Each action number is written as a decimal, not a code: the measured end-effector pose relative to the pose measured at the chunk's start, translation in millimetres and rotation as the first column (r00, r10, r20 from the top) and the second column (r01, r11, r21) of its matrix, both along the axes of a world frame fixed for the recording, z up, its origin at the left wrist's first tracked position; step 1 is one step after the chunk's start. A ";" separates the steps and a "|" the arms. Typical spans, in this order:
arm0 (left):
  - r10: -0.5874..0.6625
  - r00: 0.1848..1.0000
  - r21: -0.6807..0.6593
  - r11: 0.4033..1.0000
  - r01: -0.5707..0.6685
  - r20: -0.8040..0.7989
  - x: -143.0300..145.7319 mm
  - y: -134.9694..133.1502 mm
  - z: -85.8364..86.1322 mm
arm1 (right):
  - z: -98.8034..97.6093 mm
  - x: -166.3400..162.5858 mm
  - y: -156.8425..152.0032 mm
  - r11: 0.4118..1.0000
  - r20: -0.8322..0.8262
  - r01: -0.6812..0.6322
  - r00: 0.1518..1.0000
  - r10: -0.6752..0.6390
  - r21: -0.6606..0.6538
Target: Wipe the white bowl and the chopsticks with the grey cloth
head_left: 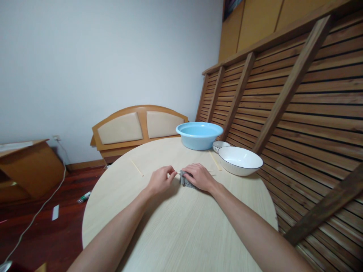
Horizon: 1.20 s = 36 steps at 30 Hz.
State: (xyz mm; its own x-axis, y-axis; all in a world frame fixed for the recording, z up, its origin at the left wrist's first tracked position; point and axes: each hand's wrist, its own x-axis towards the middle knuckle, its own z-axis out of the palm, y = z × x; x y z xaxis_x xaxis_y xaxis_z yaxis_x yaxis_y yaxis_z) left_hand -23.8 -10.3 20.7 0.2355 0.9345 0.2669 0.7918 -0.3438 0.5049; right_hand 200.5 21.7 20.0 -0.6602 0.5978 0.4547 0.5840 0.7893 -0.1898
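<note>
Both of my hands rest near the middle of a round pale wooden table [181, 226]. My right hand [200, 176] is closed over a small grey cloth [185, 180] that lies on the tabletop. My left hand [161, 180] sits just left of it, its fingers pinched on the end of a thin wooden stick between the two hands. The stick is mostly hidden by my fingers and the cloth.
A light blue basin [199, 135] stands at the table's far side. A white bowl [239, 160] and a smaller bowl [220, 146] sit to the right, with a chopstick [214, 160] beside them. Another chopstick [137, 168] lies far left. A slatted wooden frame [297, 113] leans on the right.
</note>
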 end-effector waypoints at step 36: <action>-0.127 0.986 0.104 0.985 0.138 -0.109 -5.0 4.4 -9.9 | -1.0 0.8 -2.0 0.999 0.038 -0.009 0.999 0.007 0.033</action>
